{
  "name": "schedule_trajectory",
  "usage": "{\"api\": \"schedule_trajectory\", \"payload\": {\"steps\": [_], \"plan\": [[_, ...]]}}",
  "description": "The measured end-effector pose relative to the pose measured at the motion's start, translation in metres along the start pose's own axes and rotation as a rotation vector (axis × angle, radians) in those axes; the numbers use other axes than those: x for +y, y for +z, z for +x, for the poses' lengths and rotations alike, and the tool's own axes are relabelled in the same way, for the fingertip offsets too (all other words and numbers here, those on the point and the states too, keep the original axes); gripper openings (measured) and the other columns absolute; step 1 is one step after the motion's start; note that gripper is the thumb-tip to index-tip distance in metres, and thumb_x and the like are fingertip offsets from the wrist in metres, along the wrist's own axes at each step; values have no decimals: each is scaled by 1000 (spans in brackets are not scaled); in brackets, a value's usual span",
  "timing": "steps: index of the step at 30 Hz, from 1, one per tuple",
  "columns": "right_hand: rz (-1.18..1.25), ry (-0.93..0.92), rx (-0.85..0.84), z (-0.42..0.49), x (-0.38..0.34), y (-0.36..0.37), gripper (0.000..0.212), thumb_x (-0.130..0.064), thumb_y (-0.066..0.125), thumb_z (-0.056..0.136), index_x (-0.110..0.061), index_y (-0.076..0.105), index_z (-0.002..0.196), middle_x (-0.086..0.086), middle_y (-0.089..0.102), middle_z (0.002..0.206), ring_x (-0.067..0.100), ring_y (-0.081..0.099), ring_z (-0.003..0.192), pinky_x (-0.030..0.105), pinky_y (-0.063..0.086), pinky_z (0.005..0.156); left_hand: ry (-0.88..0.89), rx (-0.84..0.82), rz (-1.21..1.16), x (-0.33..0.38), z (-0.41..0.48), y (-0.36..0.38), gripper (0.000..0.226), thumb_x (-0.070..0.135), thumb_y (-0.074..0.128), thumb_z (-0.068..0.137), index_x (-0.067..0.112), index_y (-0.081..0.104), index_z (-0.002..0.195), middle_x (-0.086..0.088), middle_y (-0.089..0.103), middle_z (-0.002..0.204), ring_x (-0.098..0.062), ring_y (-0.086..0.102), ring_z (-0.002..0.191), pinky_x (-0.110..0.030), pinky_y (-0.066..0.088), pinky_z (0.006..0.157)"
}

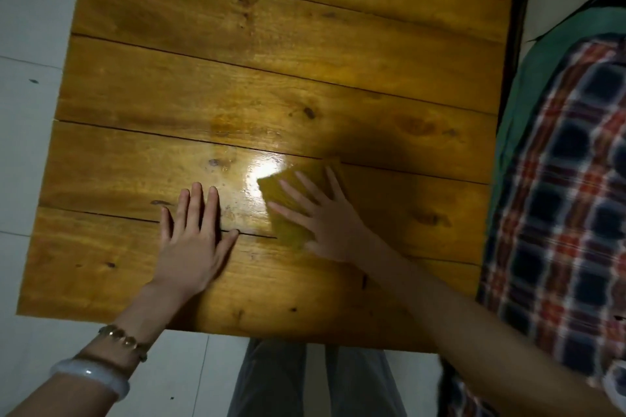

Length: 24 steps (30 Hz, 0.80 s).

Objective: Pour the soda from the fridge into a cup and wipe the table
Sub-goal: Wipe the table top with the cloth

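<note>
A yellow cloth lies flat on the wooden plank table, near its front middle. My right hand presses on the cloth with fingers spread and straight, blurred by motion. Beside it on the left, my left hand rests flat on the bare wood, fingers straight and together. A wet, shiny patch glints on the table just left of the cloth. No soda and no cup are in view.
White floor tiles border the table on the left and front. A plaid fabric and green cloth lie close along the table's right edge. My legs stand below the front edge.
</note>
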State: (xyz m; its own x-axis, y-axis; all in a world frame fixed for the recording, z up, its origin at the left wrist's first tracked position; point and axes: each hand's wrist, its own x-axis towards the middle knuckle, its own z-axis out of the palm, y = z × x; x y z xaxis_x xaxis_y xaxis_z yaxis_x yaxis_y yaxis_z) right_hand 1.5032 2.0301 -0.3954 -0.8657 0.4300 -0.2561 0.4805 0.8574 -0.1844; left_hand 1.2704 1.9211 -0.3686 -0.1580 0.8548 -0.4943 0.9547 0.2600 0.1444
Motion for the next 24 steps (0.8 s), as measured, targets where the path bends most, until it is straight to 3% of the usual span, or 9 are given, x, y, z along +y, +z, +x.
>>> {"api": "schedule_trajectory", "payload": {"steps": [3, 6, 8, 11, 13, 15, 18, 20, 24], "plan": [[-38, 153, 18, -70, 42, 12, 107, -48, 67, 64, -41, -2, 145, 1, 9, 155, 27, 6, 142, 64, -1, 107, -27, 8, 13, 8, 0, 4, 82, 64, 9, 88, 12, -3, 150, -13, -3, 157, -29, -5, 145, -55, 4, 115], [-35, 422, -9, -86, 103, -2, 91, -50, 46, 74, -42, -12, 144, 5, 9, 156, 32, 8, 143, 72, 10, 103, -36, 0, 24, 8, 0, 7, 84, 66, 9, 87, 12, -7, 150, -13, -6, 157, -28, -8, 144, -54, 1, 114], [28, 605, -7, -59, 130, -17, 78, -45, 34, 80, -41, -10, 145, 7, 0, 158, 34, -1, 144, 73, 5, 103, -39, -7, 21, 7, 1, 9, 88, 70, 9, 85, 13, -9, 150, -12, -11, 156, -27, -12, 144, -53, -2, 114], [155, 819, 61, 3, 132, -33, 67, -48, 35, 91, -36, 2, 148, 7, -4, 158, 34, -5, 143, 69, -4, 104, -60, -24, 16, 8, 1, 11, 96, 77, 10, 80, 13, -13, 149, -9, -17, 155, -24, -18, 143, -51, -8, 114], [122, 766, 90, 25, 109, -31, 66, -53, 33, 87, -32, 17, 147, 10, 9, 157, 36, 7, 143, 71, 2, 103, -54, -24, 17, 8, 1, 10, 102, 81, 12, 76, 14, -14, 148, -9, -18, 155, -24, -18, 143, -51, -8, 114], [55, 542, 88, 18, 75, -22, 71, -56, 42, 79, -30, 31, 144, 12, 25, 153, 38, 21, 140, 73, 13, 102, -50, -27, 18, 8, 1, 9, 105, 83, 14, 74, 13, -14, 148, -9, -18, 155, -25, -17, 143, -51, -8, 114], [-39, 227, 22, -35, 38, 3, 97, -51, 65, 66, -35, 14, 147, 8, 15, 156, 34, 9, 143, 68, 6, 106, -58, -39, 32, 10, 1, 7, 107, 84, 13, 72, 13, -15, 147, -10, -18, 155, -24, -18, 143, -51, -7, 115], [1, 226, 52, -76, 40, 12, 101, -44, 62, 63, -39, 5, 146, 4, 12, 157, 29, 4, 143, 64, 2, 108, -68, -51, 36, 11, 1, 5, 107, 85, 10, 71, 14, -18, 146, -9, -21, 153, -24, -21, 142, -51, -7, 115], [156, 514, 87, -100, 101, 6, 76, -42, 32, 75, -40, 3, 146, 5, 6, 157, 29, -2, 144, 65, -1, 109, -86, -68, 91, 13, 1, 3, 105, 85, 1, 68, 15, -28, 140, -8, -30, 149, -23, -27, 139, -50, -9, 115]]}}
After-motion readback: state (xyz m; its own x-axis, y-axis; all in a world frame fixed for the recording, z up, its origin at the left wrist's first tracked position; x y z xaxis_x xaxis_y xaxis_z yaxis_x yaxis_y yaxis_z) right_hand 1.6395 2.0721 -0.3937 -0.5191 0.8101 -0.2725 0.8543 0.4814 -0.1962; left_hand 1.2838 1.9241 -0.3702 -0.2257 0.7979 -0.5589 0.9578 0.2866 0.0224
